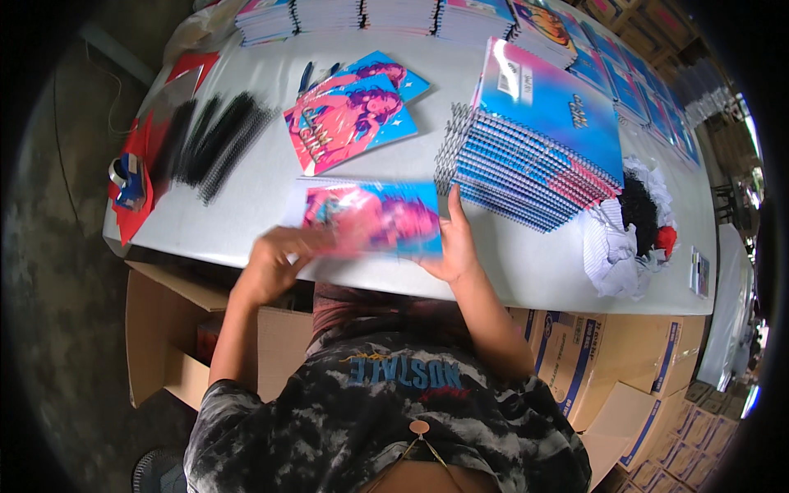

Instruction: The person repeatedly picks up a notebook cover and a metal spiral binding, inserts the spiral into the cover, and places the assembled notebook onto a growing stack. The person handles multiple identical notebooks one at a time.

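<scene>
Close to the table's near edge, a notebook (pixel 374 215) with a pink and blue illustrated cover is between my hands, smeared by motion. My right hand (pixel 454 246) grips its right end, thumb up along the edge. At the lower left corner my left hand (pixel 283 256) has curled fingers over the cover; their tips are blurred. Just beyond lie two matching covers or books (pixel 353 123), overlapping at an angle. To the right rises a fanned stack of spiral-bound notebooks (pixel 534 164), blue and pink, with its wire coils facing me.
Black binding coils (pixel 226 144) lie at the left, near a blue tape dispenser (pixel 130 185) on red sheets. Pens (pixel 306 76) rest behind the covers. Crumpled cloth (pixel 612 251) sits at the right. Notebook stacks (pixel 399 18) line the far edge. Cardboard boxes (pixel 608 353) stand below the table.
</scene>
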Tool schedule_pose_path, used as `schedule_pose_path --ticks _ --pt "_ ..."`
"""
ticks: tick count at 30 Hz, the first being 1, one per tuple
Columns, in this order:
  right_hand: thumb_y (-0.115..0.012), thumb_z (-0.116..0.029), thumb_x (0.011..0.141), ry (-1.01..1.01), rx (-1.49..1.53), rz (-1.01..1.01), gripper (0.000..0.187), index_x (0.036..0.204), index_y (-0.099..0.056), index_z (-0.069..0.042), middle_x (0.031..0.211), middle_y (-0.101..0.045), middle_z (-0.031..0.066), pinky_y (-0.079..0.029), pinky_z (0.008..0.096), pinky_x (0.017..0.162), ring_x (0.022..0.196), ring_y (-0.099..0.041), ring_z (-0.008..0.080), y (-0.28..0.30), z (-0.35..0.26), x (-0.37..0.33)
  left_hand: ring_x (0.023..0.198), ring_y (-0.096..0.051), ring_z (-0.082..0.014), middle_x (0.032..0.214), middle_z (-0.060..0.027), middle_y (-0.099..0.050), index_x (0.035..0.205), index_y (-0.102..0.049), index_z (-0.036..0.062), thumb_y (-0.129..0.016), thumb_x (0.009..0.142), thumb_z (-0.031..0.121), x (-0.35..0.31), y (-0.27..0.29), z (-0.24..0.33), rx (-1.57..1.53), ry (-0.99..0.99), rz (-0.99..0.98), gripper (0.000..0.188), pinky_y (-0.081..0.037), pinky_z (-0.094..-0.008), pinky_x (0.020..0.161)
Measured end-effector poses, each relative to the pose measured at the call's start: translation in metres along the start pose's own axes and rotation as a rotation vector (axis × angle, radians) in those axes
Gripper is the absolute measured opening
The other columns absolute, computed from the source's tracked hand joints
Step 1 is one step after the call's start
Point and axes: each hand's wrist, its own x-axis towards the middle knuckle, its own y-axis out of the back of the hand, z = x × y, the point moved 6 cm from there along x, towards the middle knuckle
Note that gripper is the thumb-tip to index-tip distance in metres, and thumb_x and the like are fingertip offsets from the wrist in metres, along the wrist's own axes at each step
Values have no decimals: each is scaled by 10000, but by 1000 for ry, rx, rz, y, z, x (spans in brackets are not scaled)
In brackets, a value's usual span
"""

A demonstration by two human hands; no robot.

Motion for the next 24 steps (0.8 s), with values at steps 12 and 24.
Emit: schedule_pose_path --ticks 12,24 --pt "-644 -54 807 523 -1270 172 119 903 -628 13 796 -645 24 -470 232 663 711 -573 72 -70 -19 -15 1223 -381 -248 1269 -129 -444 1313 -333 -23 -603 724 84 -33 11 -45 -706 166 573 657 -246 -367 1047" --pt "-716 -17 737 624 -1254 75 261 977 -615 6 895 -664 67 -474 224 709 785 -594 96 -46 -50 -28 1045 -479 -274 1099 -140 -526 1140 -440 9 -558 736 -28 -3 -61 -42 -269 180 359 423 -373 -395 885"
